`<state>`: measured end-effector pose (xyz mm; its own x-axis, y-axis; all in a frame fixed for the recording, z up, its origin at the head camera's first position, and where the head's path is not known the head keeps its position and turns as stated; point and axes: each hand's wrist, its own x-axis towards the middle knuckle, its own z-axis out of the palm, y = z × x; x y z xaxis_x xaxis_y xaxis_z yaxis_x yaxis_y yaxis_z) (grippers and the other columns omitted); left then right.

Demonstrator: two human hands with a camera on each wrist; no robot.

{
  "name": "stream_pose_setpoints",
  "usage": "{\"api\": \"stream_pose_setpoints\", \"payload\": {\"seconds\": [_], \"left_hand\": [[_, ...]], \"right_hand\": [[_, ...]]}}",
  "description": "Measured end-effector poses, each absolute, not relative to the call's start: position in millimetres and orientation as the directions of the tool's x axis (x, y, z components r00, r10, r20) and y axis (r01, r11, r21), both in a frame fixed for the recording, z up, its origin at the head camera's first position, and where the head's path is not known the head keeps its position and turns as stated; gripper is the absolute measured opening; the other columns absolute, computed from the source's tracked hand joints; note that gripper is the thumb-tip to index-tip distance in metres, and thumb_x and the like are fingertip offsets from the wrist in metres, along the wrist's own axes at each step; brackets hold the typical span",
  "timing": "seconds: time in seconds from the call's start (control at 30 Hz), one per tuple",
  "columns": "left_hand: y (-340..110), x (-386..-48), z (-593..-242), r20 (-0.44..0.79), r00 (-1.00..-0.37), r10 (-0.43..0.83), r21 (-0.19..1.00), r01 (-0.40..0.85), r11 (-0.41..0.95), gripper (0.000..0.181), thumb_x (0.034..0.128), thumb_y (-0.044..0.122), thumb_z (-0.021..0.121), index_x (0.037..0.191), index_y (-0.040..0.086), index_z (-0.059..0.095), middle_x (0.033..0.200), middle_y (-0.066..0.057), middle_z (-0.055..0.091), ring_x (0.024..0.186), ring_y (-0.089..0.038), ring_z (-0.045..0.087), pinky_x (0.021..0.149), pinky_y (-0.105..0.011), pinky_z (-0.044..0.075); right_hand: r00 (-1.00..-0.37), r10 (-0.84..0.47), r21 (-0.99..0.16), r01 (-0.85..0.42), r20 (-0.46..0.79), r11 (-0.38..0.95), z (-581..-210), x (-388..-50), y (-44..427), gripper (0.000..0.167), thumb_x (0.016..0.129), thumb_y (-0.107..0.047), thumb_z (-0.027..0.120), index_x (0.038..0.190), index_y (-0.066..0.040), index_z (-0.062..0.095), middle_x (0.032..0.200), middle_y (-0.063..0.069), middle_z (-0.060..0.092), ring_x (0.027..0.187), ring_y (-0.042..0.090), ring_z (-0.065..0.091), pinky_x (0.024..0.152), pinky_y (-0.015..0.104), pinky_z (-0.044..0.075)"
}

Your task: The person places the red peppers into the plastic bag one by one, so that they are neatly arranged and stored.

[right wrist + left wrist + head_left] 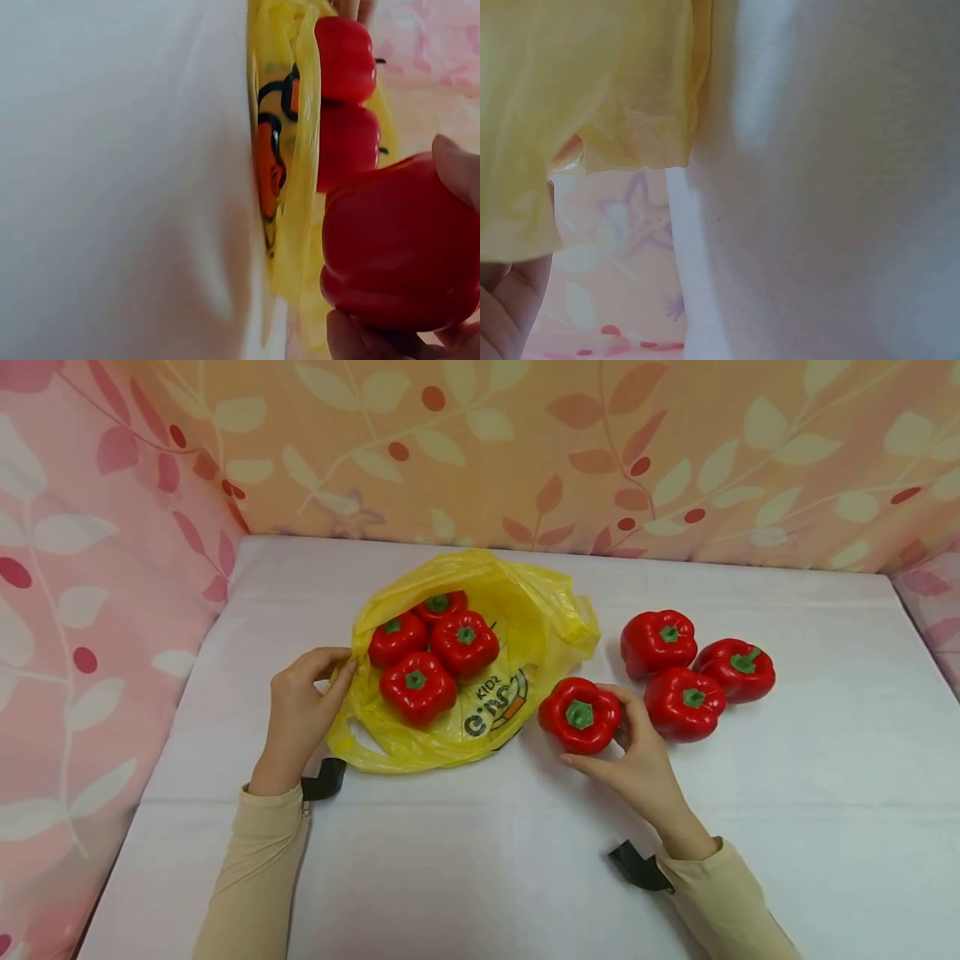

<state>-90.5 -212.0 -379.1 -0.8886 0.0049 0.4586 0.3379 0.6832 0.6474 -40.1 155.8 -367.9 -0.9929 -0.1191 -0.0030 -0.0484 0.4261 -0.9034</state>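
A yellow plastic bag (536, 585) lies with its mouth spread toward the person, and several red peppers (417, 687) with green stems sit in its left part. The left hand (303, 710) pinches the bag's left rim between thumb and fingers; in the left wrist view the hand (514, 307) is partly hidden behind the yellow plastic (622, 97). Just right of the bag's opening, the right hand (641, 760) grips one red pepper (580, 716) from its right side. The right wrist view shows this pepper (401, 244) between thumb and fingers, close to the bag (307, 150).
Three more red peppers (686, 703) stand close together on the white tablecloth (480, 860), right of the right hand. Patterned cloth (525, 452) hangs along the back and left of the table. A black strap piece (640, 866) shows by each wrist.
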Motion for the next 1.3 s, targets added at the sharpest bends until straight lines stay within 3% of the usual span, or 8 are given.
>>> {"api": "stream_pose_setpoints", "payload": {"seconds": [0.13, 0.37, 0.47, 0.6, 0.8, 1.03, 1.2, 1.3], "left_hand": [[-213.7, -91.1, -379.3, 0.465, -0.886, 0.001, 0.643, 0.338, 0.688, 0.015, 0.0846, -0.001, 0.068, 0.098, -0.006, 0.068, 0.095, -0.018, 0.068, 0.083, -0.028, 0.064, 0.077, -0.039, 0.053], [-214.5, -92.2, -379.0, 0.486, -0.874, 0.006, 0.638, 0.359, 0.682, 0.014, 0.0847, -0.001, 0.068, 0.098, -0.006, 0.068, 0.094, -0.017, 0.068, 0.082, -0.028, 0.063, 0.078, -0.007, 0.042], [-214.3, -93.1, -378.2, 0.495, -0.869, 0.009, 0.634, 0.368, 0.680, 0.014, 0.0843, -0.001, 0.068, 0.097, -0.007, 0.067, 0.094, -0.018, 0.068, 0.081, -0.028, 0.063, 0.078, -0.003, 0.038], [-214.8, -94.1, -376.8, 0.496, -0.868, 0.006, 0.628, 0.364, 0.688, 0.015, 0.0840, -0.001, 0.068, 0.097, -0.007, 0.067, 0.094, -0.018, 0.068, 0.081, -0.028, 0.063, 0.079, -0.007, 0.043], [-216.4, -95.0, -375.4, 0.494, -0.870, 0.003, 0.627, 0.358, 0.692, 0.015, 0.0841, -0.001, 0.068, 0.098, -0.007, 0.067, 0.095, -0.018, 0.068, 0.082, -0.029, 0.063, 0.076, -0.038, 0.053], [-216.7, -95.7, -374.8, 0.497, -0.868, 0.002, 0.626, 0.361, 0.691, 0.015, 0.0840, -0.001, 0.068, 0.098, -0.007, 0.067, 0.095, -0.019, 0.068, 0.082, -0.029, 0.063, 0.079, -0.003, 0.038], [-214.0, -93.0, -376.1, 0.496, -0.868, 0.012, 0.626, 0.367, 0.688, 0.015, 0.0834, -0.001, 0.069, 0.097, -0.007, 0.067, 0.094, -0.019, 0.068, 0.081, -0.028, 0.063, 0.079, -0.003, 0.038], [-212.0, -91.3, -379.3, 0.493, -0.870, 0.017, 0.630, 0.371, 0.683, 0.015, 0.0824, -0.003, 0.069, 0.096, -0.008, 0.067, 0.093, -0.019, 0.068, 0.080, -0.029, 0.063, 0.079, -0.017, 0.050]], "right_hand": [[-0.993, -0.121, -0.920, -0.055, 0.009, 0.387, -365.1, -50.9, 144.1, 0.080, 0.072, -0.011, 0.082, 0.136, -0.011, 0.035, 0.134, 0.000, 0.044, 0.124, 0.017, 0.042, 0.100, 0.047, 0.041], [-0.988, -0.143, -0.949, -0.096, 0.055, 0.301, -359.7, -67.4, 125.9, 0.081, 0.073, -0.007, 0.081, 0.138, -0.011, 0.033, 0.137, -0.002, 0.044, 0.125, 0.015, 0.041, 0.100, 0.044, 0.041], [-0.986, -0.151, -0.945, -0.116, 0.072, 0.306, -358.8, -72.5, 121.2, 0.082, 0.073, -0.008, 0.082, 0.139, -0.011, 0.033, 0.137, -0.002, 0.045, 0.125, 0.015, 0.041, 0.100, 0.044, 0.041], [-0.986, -0.149, -0.947, -0.115, 0.073, 0.298, -359.6, -78.8, 116.0, 0.081, 0.073, -0.008, 0.081, 0.139, -0.010, 0.033, 0.137, 0.000, 0.045, 0.125, 0.015, 0.041, 0.101, 0.045, 0.040], [-0.991, -0.126, -0.956, -0.082, 0.048, 0.282, -363.3, -88.9, 107.6, 0.078, 0.074, -0.011, 0.081, 0.136, -0.009, 0.034, 0.133, 0.002, 0.047, 0.122, 0.016, 0.044, 0.102, 0.043, 0.039], [-0.995, -0.100, -0.947, -0.025, -0.007, 0.319, -367.6, -97.8, 98.9, 0.080, 0.074, -0.018, 0.082, 0.136, -0.010, 0.033, 0.134, 0.003, 0.046, 0.122, 0.017, 0.044, 0.101, 0.040, 0.041], [-0.998, -0.042, -0.960, 0.028, -0.042, 0.280, -370.3, -100.7, 96.3, 0.082, 0.075, -0.018, 0.082, 0.138, -0.011, 0.030, 0.136, 0.004, 0.045, 0.123, 0.017, 0.043, 0.101, 0.037, 0.041], [-0.997, -0.014, -0.964, 0.072, -0.078, 0.257, -372.4, -100.6, 96.1, 0.084, 0.075, -0.019, 0.081, 0.139, -0.011, 0.027, 0.138, 0.003, 0.043, 0.125, 0.017, 0.041, 0.102, 0.035, 0.040]]}}
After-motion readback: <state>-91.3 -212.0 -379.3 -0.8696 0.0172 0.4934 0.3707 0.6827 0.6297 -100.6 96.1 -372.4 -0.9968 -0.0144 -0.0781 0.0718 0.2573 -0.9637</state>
